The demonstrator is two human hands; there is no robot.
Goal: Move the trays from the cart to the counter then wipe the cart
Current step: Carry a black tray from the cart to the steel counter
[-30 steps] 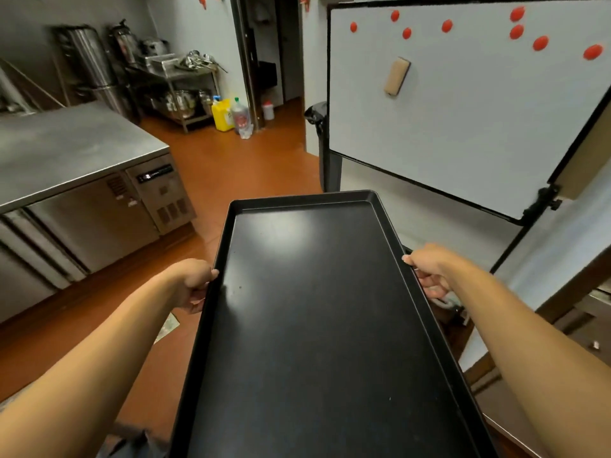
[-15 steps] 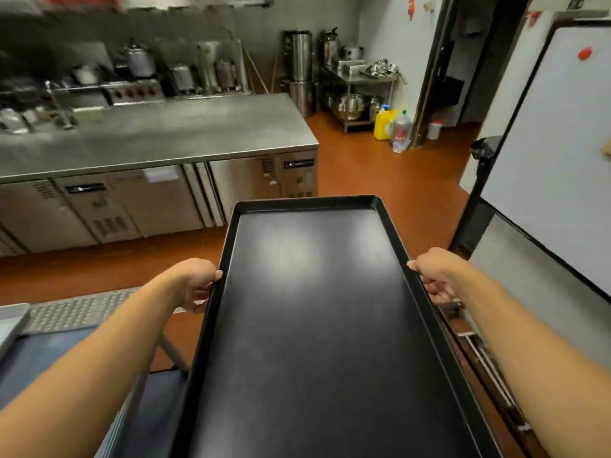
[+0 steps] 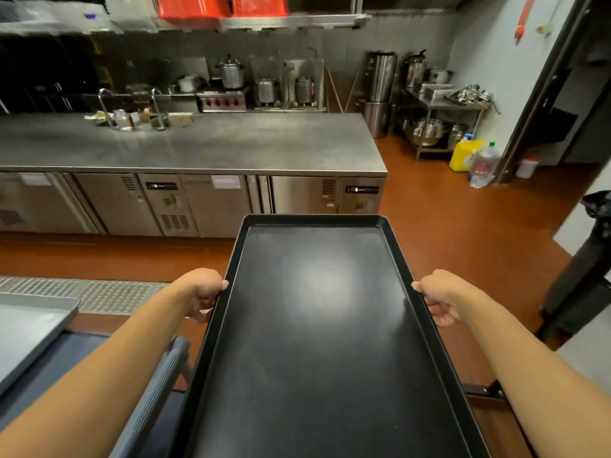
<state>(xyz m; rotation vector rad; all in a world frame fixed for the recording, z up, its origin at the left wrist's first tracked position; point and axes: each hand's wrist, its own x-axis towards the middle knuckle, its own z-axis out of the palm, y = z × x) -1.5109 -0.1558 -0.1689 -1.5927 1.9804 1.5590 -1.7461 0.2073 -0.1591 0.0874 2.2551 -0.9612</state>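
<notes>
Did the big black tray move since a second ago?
Yes. The black tray, held by the left hand and right hand, swung left, away from the whiteboard, and now points at the steel counter.

Two trays [image 3: 317, 325] [image 3: 29, 328], one cart [image 3: 155, 388], one counter [image 3: 198, 150].

A long black tray [image 3: 317, 342] with a low raised rim is held level in the air, its short far end pointing toward the steel counter [image 3: 205, 147], well apart from it. The tray's flat bottom is bare and reflects a soft glare. The counter is a long stainless surface over cabinet doors. At lower left a grey tray [image 3: 29, 328] lies on what seems to be the blue-grey cart [image 3: 158, 375], only partly in view.
</notes>
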